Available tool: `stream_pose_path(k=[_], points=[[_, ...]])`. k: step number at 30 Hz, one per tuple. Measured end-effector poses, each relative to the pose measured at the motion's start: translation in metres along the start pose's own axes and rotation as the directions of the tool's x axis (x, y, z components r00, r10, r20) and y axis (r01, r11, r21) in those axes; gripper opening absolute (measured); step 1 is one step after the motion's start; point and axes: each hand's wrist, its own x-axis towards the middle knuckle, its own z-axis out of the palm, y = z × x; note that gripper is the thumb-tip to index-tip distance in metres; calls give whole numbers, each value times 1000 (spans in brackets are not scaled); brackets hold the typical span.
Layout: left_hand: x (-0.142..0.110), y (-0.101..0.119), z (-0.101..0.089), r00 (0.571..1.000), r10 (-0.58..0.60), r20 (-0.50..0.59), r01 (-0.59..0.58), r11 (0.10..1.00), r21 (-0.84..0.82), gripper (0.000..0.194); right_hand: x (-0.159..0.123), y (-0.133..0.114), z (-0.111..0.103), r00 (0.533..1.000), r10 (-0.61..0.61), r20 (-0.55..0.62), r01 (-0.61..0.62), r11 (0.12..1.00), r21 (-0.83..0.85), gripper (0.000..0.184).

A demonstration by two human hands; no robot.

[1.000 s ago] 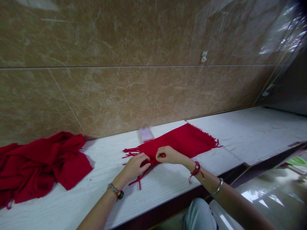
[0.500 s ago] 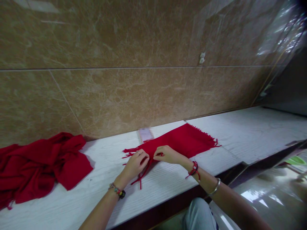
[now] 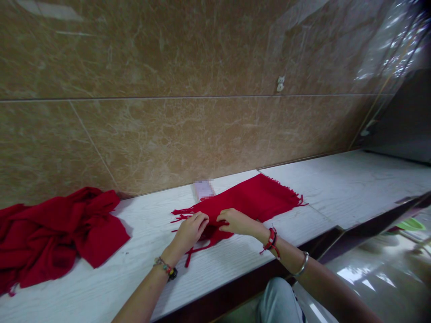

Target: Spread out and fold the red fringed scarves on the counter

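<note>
A red fringed scarf (image 3: pixel 256 199) lies folded flat on the white shelf (image 3: pixel 336 188), its tassels at both ends. My left hand (image 3: pixel 189 231) and my right hand (image 3: pixel 235 221) rest side by side on its near left end. Both have their fingers curled and pinch the cloth and its fringe there. A few loose tassels trail toward me below my left hand.
A crumpled heap of red cloth (image 3: pixel 57 235) sits at the shelf's left end. A small pale blurred card (image 3: pixel 204 188) lies against the brown marble wall (image 3: pixel 168 89) behind the scarf. The shelf's dark front edge drops to a glossy floor at right.
Both hands have edged slightly toward me along the scarf's left end, and the fringe under them has shifted. The heap of cloth has not moved.
</note>
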Motion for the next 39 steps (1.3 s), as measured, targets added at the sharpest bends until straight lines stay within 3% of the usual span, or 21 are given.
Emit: stream_pose_path(k=[5,7,11,16,20,26,31,39], points=[[-1,-1,-4,991,94,-97,-83,991,105,19,13,4,-6,968,106,-226,-90,993,82,16],[-2,-1,-6,981,146,-128,-129,983,133,19,21,8,-9,957,121,-265,-95,990,109,18],[-3,2,-6,971,226,-72,-211,962,172,16,39,19,-8,961,154,-231,-132,985,106,19],[-1,-4,4,992,123,-3,-119,970,213,16,54,30,2,954,268,-137,-271,963,0,19],[-2,-11,6,997,71,-10,-67,975,213,19,54,32,7,947,292,-134,-298,954,-20,19],[-3,-8,-9,994,80,79,-91,984,154,9,48,34,10,958,225,-177,-230,973,-9,20],[-8,-16,-28,982,105,157,-125,985,121,23,44,37,13,965,168,-203,-160,986,53,19],[-4,-9,-10,985,115,128,-126,989,81,19,41,35,12,966,140,-219,-124,989,84,19]])
